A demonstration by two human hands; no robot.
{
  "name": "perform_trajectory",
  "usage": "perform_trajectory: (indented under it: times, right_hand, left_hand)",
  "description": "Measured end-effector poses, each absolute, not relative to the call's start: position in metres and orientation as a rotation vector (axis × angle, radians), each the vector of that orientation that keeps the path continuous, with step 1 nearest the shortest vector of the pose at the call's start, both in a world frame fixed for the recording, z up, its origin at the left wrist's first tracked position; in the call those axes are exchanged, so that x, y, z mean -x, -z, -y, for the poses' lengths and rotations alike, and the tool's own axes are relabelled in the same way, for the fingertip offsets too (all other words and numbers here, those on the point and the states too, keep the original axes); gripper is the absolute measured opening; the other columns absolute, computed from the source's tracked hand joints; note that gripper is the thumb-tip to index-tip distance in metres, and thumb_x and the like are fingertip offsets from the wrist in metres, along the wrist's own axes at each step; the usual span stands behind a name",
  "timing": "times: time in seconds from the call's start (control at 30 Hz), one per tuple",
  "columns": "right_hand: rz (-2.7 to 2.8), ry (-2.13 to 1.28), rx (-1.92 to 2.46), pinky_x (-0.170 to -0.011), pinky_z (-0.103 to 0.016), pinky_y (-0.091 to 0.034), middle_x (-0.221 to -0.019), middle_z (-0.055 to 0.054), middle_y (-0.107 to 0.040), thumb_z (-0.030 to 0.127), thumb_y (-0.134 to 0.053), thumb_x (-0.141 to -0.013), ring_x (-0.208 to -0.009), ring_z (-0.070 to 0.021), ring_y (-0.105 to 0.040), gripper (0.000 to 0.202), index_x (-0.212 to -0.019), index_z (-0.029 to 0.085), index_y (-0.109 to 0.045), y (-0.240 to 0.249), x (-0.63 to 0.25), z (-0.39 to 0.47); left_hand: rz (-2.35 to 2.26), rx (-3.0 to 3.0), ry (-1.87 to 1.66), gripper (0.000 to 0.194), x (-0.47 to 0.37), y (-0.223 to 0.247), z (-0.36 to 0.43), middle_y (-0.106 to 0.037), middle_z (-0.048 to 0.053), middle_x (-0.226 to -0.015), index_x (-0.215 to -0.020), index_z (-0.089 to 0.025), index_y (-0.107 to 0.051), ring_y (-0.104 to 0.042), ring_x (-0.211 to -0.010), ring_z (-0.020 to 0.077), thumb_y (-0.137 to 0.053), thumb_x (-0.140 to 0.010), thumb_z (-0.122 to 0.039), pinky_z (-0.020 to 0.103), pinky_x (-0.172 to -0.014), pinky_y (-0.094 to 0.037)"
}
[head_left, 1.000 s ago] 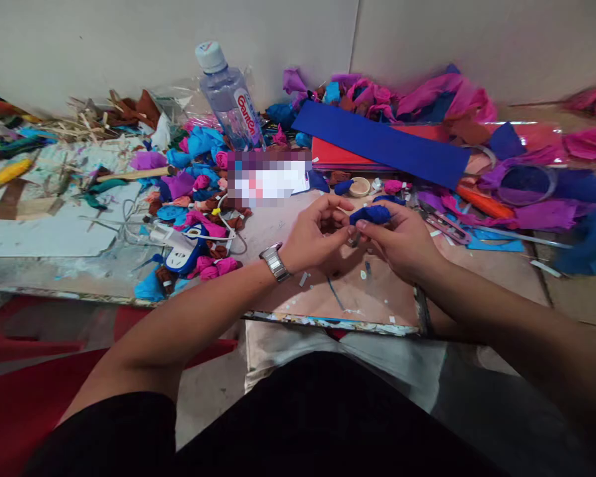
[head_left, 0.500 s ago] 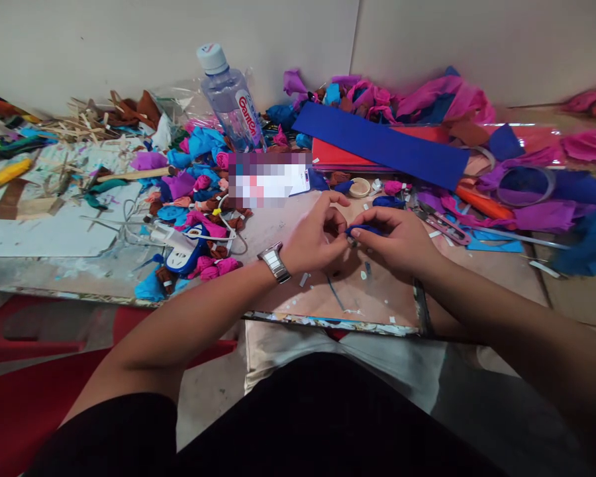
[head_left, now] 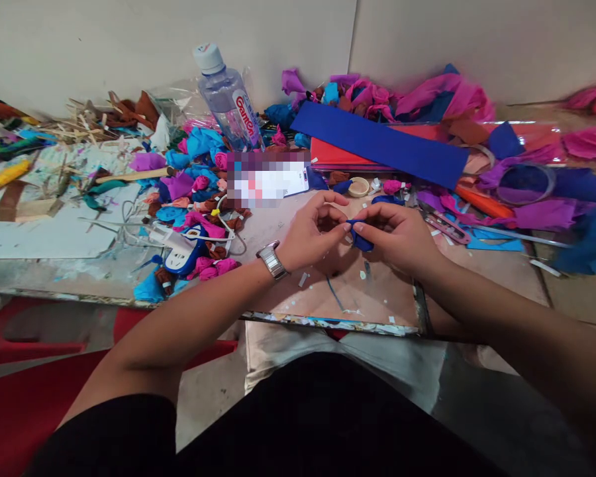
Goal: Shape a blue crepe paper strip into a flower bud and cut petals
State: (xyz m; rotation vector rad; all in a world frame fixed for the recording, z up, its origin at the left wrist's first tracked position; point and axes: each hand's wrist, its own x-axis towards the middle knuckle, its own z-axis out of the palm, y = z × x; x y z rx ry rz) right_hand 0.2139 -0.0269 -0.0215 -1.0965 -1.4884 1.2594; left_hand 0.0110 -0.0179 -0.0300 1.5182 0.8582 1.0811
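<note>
Blue paper wad (head_left: 361,240) pinched between both hands, left hand (head_left: 312,233) and right hand (head_left: 400,237) closed on it, fingertips meeting, above surface (head_left: 377,298) near front edge.

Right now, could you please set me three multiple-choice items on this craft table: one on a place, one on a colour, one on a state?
1. Where does the water bottle stand?
A. near the back wall, left of the long blue sheet
B. at the table's front edge
C. on the floor

2. What colour is the small paper piece between the hands?
A. yellow
B. dark blue
C. green

3. How is that piece held?
A. lying loose on the table
B. in the left hand alone
C. pinched by both the left hand and the right hand

Answers: 1 A, the capped bottle rises among crumpled paper by the wall. 2 B, it matches the blue sheet. 3 C, fingertips of both hands meet on it.
</note>
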Motion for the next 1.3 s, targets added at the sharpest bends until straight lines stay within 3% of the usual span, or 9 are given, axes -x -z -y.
perform_trajectory:
  times: [0.23,0.5,0.77,1.03,1.3]
  right_hand:
    - [1.639,-1.011,1.114,-0.068,-0.033,-0.056,-0.085,-0.002,-0.077,0.033,-0.08,-0.088,-0.073,-0.0182,-0.069,0.01,-0.091,0.024,-0.076,0.018,-0.215,0.029]
    - [1.944,-0.471,1.078,-0.077,-0.037,-0.055,-0.089,-0.003,-0.076,0.025,-0.073,-0.091,-0.081,-0.021,-0.069,0.003,-0.089,0.027,-0.075,0.012,-0.218,0.031]
    - [2.033,-0.469,1.025,-0.083,-0.042,-0.057,-0.098,-0.005,-0.077,0.029,-0.073,-0.092,-0.087,-0.0246,-0.07,0.008,-0.098,0.029,-0.077,0.012,-0.22,0.034]
    - [1.99,-0.46,1.092,-0.078,-0.041,-0.056,-0.094,-0.004,-0.076,0.03,-0.073,-0.093,-0.084,-0.0235,-0.069,0.006,-0.097,0.03,-0.078,0.011,-0.218,0.034]
    - [2.036,-0.398,1.035,-0.088,-0.044,-0.057,-0.106,-0.006,-0.077,0.03,-0.073,-0.093,-0.095,-0.0263,-0.071,0.013,-0.104,0.033,-0.08,0.015,-0.221,0.033]
  left_hand:
    - [-0.844,-1.474,-1.048,0.042,-0.012,0.028,0.019,-0.071,0.001,-0.086,-0.116,-0.018,-0.056,-0.071,-0.077,0.0117,-0.082,-0.086,-0.031,0.025,-0.073,-0.055]
    - [-0.868,-1.357,-1.035,0.04,-0.013,0.026,0.02,-0.072,0.0,-0.085,-0.112,-0.017,-0.058,-0.073,-0.072,0.011,-0.082,-0.081,-0.019,0.025,-0.072,-0.059]
    - [-0.907,-1.338,-1.066,0.039,-0.012,0.028,0.019,-0.073,0.0,-0.083,-0.11,-0.018,-0.059,-0.074,-0.071,0.0124,-0.085,-0.081,-0.025,0.026,-0.072,-0.06]
    - [-0.866,-1.315,-1.064,0.039,-0.013,0.03,0.018,-0.075,0.002,-0.085,-0.105,-0.016,-0.064,-0.075,-0.075,0.0126,-0.089,-0.078,-0.027,0.026,-0.075,-0.06]
    - [-0.874,-1.252,-1.06,0.041,-0.012,0.027,0.017,-0.075,0.002,-0.082,-0.1,-0.016,-0.065,-0.073,-0.072,0.0117,-0.093,-0.074,-0.033,0.025,-0.072,-0.06]
